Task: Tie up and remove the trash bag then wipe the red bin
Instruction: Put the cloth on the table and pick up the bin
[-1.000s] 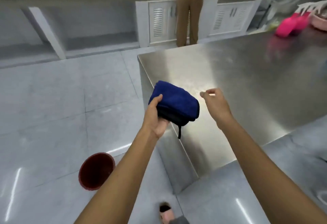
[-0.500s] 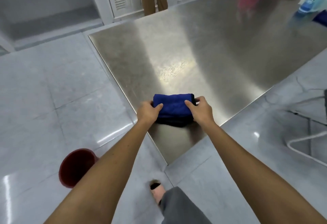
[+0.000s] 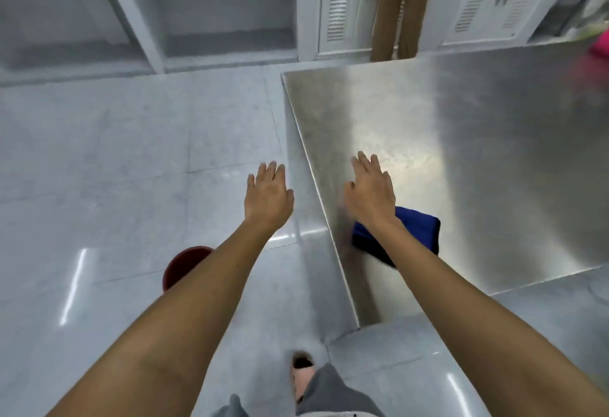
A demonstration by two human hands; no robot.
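Observation:
A folded dark blue cloth (image 3: 418,232) lies on the steel table (image 3: 478,140) near its left edge, partly hidden under my right forearm. My right hand (image 3: 370,191) hovers open above the table just beyond the cloth, fingers spread, holding nothing. My left hand (image 3: 268,194) is open too, stretched out over the floor left of the table edge. The red bin (image 3: 179,268) stands on the floor at lower left, half covered by my left forearm. No trash bag is in view.
Glossy grey floor tiles (image 3: 99,169) spread to the left. White cabinets (image 3: 339,11) with louvred doors line the far wall, and a person's tan-trousered legs (image 3: 398,8) stand before them. Something pink (image 3: 599,47) sits at the table's far right. My slippered foot (image 3: 301,373) is below.
Both hands have let go of the blue cloth, which now rests on the table. The hands have lifted and opened, the left one swinging out over the floor.

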